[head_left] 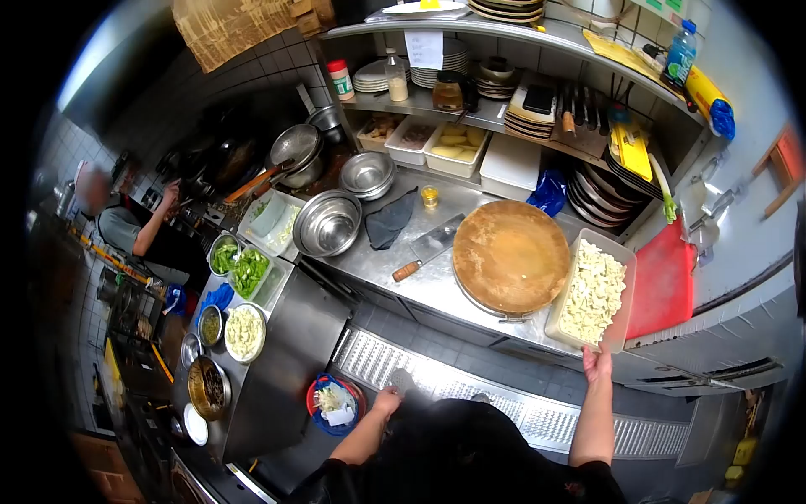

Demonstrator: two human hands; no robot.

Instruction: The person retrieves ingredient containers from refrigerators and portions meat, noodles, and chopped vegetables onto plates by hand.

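Note:
My right hand (597,366) is raised to the near edge of a plastic tub (617,328), its fingers at the rim. Pale chopped pieces (594,290) fill much of the tub, which sits at the counter's right end. My left hand (387,402) hangs low over the floor, fingers curled; whatever it may hold is too unclear to name. Left of the tub lies a round wooden chopping board (511,256). A cleaver (430,246) with a wooden handle rests beside the board, and a dark cloth (391,219) lies further left.
Metal bowls (328,223) stand on the counter (369,267). A red board (665,281) is at the right. Shelves (495,118) hold plates, trays and knives. A basket (336,405) sits low at the left. Another person (134,223) stands at the far left.

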